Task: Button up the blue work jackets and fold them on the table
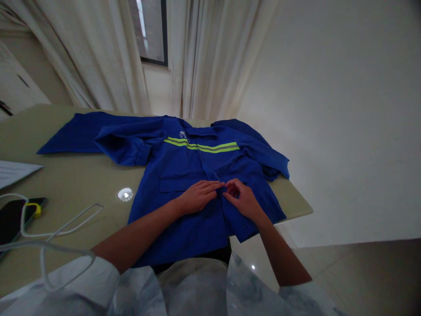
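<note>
A blue work jacket point(184, 166) with two yellow-green stripes across the chest lies flat on a beige table point(75, 180), front side up. My left hand point(197, 195) rests on the jacket's front, its fingers pinched at the centre opening. My right hand point(241, 197) meets it from the other side, fingers curled and pinching the same front edge. Both hands touch the cloth at about the same spot, below the stripes. One sleeve point(125, 147) is folded across the chest on the left.
A white cable point(62, 228) loops over the table's left part, beside a dark phone point(13, 217) and a sheet of paper point(15, 171). A small round white spot point(125, 194) lies near the jacket. Curtains point(210, 57) hang behind; the table's right edge point(296, 197) drops to the floor.
</note>
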Motion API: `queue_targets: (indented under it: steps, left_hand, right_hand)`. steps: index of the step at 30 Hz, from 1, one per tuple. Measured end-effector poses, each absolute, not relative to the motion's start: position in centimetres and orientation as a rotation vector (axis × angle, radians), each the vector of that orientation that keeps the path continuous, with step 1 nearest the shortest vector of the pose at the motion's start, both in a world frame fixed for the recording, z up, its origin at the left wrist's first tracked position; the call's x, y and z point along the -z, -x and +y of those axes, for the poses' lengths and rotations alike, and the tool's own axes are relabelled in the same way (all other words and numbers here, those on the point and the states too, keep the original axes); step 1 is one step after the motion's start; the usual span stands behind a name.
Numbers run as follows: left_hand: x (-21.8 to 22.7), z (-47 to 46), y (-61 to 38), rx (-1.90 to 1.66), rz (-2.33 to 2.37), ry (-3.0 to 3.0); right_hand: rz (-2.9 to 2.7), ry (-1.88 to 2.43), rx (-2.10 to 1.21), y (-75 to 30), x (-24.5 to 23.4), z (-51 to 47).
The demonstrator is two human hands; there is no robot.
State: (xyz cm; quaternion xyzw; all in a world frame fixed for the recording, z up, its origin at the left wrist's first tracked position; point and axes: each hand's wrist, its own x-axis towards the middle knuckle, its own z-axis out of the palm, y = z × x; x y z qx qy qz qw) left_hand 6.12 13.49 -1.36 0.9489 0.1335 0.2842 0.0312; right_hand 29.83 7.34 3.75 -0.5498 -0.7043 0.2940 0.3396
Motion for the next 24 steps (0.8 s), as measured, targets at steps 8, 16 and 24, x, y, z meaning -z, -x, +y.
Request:
queue_targets:
  steps: [8, 16, 24]
  left_hand:
    - [1.6, 13.4, -6.2, -0.889, 0.404, -2.942]
    - [1.4, 13.1, -6.0, -0.931, 0.430, -2.994]
    - [0.8, 12.8, -6.0, -0.994, 0.540, -3.089]
  right_hand:
    - [-2.108, 1.606, -0.629, -29.0, -5.3, 6.1]
    - [-1.915, 1.570, -0.779, -28.6, -4.0, 6.3]
    - [-2.000, 1.723, -0.400, -27.0, -3.7, 6.2]
